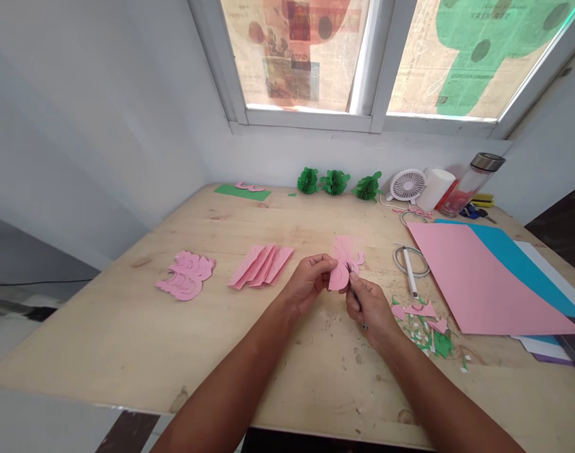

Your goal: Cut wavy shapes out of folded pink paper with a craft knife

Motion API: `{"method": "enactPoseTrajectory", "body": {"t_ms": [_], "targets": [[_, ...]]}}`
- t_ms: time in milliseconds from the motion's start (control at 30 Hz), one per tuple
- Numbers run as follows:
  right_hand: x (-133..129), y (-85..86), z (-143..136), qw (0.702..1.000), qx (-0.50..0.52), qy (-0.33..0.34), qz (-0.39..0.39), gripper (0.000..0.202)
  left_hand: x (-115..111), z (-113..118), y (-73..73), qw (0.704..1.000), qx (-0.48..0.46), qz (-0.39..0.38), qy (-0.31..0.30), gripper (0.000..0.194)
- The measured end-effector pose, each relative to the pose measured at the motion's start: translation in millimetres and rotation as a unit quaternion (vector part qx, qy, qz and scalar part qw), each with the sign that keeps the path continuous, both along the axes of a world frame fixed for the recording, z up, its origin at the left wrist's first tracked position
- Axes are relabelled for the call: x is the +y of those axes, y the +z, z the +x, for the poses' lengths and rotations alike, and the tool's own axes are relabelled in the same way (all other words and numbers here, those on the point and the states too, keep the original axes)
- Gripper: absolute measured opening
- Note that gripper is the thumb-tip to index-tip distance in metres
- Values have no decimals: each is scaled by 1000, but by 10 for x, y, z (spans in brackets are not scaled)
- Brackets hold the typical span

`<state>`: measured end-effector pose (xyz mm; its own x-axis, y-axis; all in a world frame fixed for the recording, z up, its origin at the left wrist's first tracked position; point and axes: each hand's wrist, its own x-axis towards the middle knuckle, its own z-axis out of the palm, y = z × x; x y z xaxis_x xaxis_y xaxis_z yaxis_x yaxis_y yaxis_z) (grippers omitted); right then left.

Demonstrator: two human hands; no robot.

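My left hand (314, 272) pinches a pink paper piece (338, 277) with a scalloped edge, held just above the table. A pair of dark scissors (356, 297) is in my right hand (370, 305), its handles mostly hidden by the fingers. The scissors' tip meets the right edge of the pink paper, where a curved pink strip (360, 259) sticks out. To the left lie folded pink paper sheets (262, 265), pleated and standing partly up. Farther left is a stack of cut scalloped pink pieces (187, 275).
Pink and green paper scraps (429, 327) lie right of my hands, by a white pen (409, 272) and a coiled cable (397, 255). Large pink sheets (485, 277) cover the right side. Green paper shapes (335, 182), a small fan (408, 186) and a bottle (471, 185) stand along the back.
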<state>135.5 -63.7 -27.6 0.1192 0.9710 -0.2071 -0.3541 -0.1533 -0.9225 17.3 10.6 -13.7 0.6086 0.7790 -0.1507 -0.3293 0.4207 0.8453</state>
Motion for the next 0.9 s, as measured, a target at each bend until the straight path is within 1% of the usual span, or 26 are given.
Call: {"method": "enactPoseTrajectory", "body": {"t_ms": [233, 400, 600, 767, 900], "targets": [[-6, 2, 6, 1000, 14, -6, 9, 40, -4, -25, -1, 998, -17, -36, -39, 26], [2, 34, 4, 1000, -11, -16, 18, 34, -35, -25, 28, 997, 6, -26, -72, 21], [11, 27, 6, 999, -33, -19, 24, 37, -58, -5, 33, 998, 25, 5, -60, 20], [13, 21, 4, 998, -47, -17, 29, 39, -57, 7, 13, 998, 31, 15, -46, 22], [16, 5, 6, 998, -53, -12, 36, 40, -56, 8, 12, 998, 29, 27, -52, 23]]}}
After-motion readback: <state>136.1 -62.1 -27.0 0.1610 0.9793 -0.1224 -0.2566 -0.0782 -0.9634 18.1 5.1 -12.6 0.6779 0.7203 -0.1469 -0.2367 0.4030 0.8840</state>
